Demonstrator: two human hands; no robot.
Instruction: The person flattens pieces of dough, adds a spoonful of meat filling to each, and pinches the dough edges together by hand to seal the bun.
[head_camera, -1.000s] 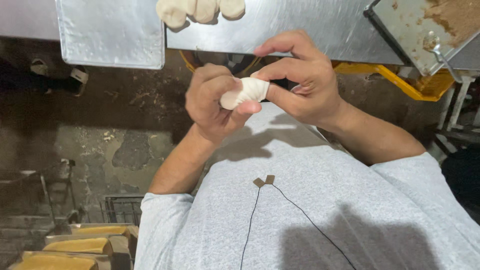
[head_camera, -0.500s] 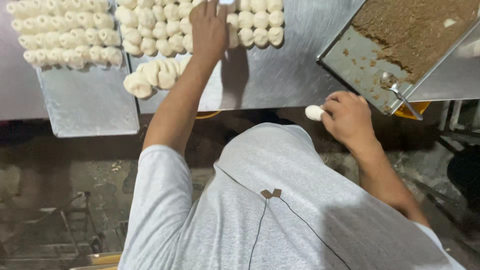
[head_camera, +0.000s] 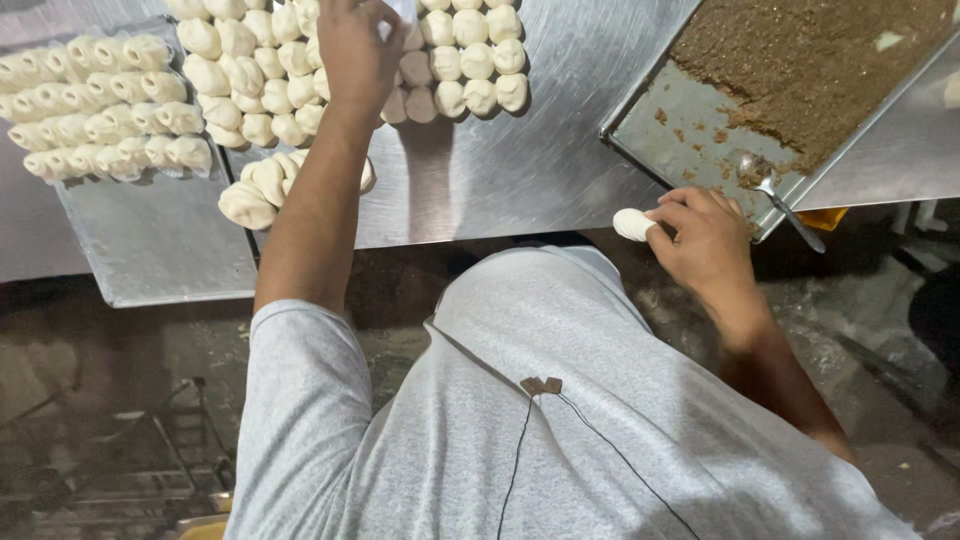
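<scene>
My right hand (head_camera: 705, 245) holds a small pale dough ball (head_camera: 632, 224) by the fingertips at the near edge of the steel table (head_camera: 520, 170). My left hand (head_camera: 355, 50) is stretched far forward over a block of several white dough pieces (head_camera: 465, 60); its fingers curl down among them, and what they grip is hidden. More dough pieces (head_camera: 255, 190) lie loose beside my left forearm.
A metal tray (head_camera: 700, 135) of brown crumbly filling (head_camera: 800, 60) sits at the right, with a spoon (head_camera: 780, 205) at its near corner. Another sheet (head_camera: 160, 240) at the left carries rows of dough pieces (head_camera: 100, 120). Dirty floor lies below.
Both hands were together shaping a dough piece in front of my chest. The left hand then reached out over the dough rows, and the right moved to the table edge with the piece.
</scene>
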